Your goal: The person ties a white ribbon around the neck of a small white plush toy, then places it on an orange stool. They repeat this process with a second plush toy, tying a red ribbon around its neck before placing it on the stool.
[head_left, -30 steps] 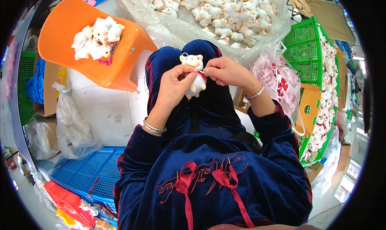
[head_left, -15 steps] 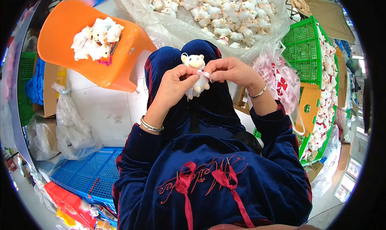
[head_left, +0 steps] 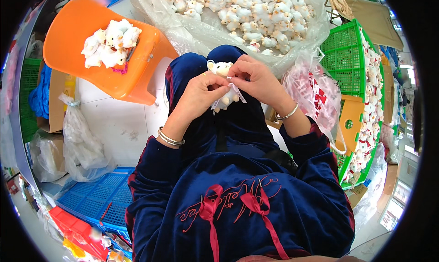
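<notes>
Holding a small white plush toy (head_left: 223, 86) over the lap, left hand (head_left: 197, 95) and right hand (head_left: 256, 79) together, pinching its white tag (head_left: 238, 91). Finished few on orange stool (head_left: 68, 37) far left; large bagged heap (head_left: 238, 15) beyond, apparently untouched.

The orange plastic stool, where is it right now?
In the head view the orange plastic stool stands at the upper left, to the person's left, with a small heap of white plush toys on its seat and the clear plastic bag of toys beside it.
</notes>
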Motion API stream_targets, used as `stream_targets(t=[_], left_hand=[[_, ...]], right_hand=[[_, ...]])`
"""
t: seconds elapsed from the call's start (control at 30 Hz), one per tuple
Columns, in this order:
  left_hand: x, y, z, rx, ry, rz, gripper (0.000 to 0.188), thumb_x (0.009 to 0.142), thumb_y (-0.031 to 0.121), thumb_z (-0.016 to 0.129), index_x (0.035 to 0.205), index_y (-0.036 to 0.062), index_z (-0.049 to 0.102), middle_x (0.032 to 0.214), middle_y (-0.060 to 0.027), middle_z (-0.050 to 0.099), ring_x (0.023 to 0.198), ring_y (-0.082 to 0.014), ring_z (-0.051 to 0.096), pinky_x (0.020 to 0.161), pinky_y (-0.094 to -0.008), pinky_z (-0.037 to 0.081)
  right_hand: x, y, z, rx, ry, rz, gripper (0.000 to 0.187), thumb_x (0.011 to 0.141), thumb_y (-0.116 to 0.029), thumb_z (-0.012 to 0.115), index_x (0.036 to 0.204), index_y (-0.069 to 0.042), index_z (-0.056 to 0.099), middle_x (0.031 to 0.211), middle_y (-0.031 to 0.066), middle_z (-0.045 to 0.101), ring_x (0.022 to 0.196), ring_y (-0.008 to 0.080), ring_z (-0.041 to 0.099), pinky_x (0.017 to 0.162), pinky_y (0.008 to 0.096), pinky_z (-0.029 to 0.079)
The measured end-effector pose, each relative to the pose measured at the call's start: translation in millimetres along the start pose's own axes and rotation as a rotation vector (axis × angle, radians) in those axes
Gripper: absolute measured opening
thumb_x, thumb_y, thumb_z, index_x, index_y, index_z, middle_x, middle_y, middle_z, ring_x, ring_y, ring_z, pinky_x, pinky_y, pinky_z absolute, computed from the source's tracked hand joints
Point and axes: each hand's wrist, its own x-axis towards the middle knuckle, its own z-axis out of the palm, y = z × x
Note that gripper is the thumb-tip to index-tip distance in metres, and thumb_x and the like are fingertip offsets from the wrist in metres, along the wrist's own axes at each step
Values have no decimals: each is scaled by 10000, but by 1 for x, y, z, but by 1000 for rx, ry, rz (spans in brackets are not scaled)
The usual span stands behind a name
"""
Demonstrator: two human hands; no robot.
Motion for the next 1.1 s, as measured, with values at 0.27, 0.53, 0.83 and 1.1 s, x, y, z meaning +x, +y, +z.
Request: stream_targets(t=[0.27, 0.53, 0.83, 1.1], left_hand=[[3, 18, 4, 105, -3, -37, 130, 915, 113, 769, 958, -9, 754, 839, -6, 601, 725, -69, 549, 661, -248, 462], [7, 23, 3, 150, -6, -107, 166, 917, 147, 753, 945, -17, 756, 819, -31, 680, 709, -66, 582, 637, -264, 485], [14, 14, -14, 31, -165, -128, 197, 963, 160, 702, 1042, -17, 735, 919, -27, 711, 838, -72, 627, 761, -242, 519], [11, 11, -13, -24, -143, -126, 187, 980, 159, 689, 1036, -13, 733, 920, -19, 713, 850, -71, 636, 775, -246, 525]], right_hand=[[8, -30, -3, -190, -38, 164, 143, 964, -193, 630, 954, -53, 656, 724, 135, 657, 681, 305, 667, 630, 416, 498], [-2, -17, 8, -246, -26, -105, 80, 987, -100, 601, 975, -47, 660, 913, 146, 676, 858, 310, 682, 729, 402, 524], [-1, 6, -9, -19, -183, -248, 63, 913, -32, 693, 973, -18, 683, 892, 97, 672, 803, 241, 655, 727, 334, 520], [0, -17, -1, -91, -140, 63, 82, 891, -57, 703, 899, -16, 633, 860, 114, 671, 776, 259, 660, 693, 362, 521]])
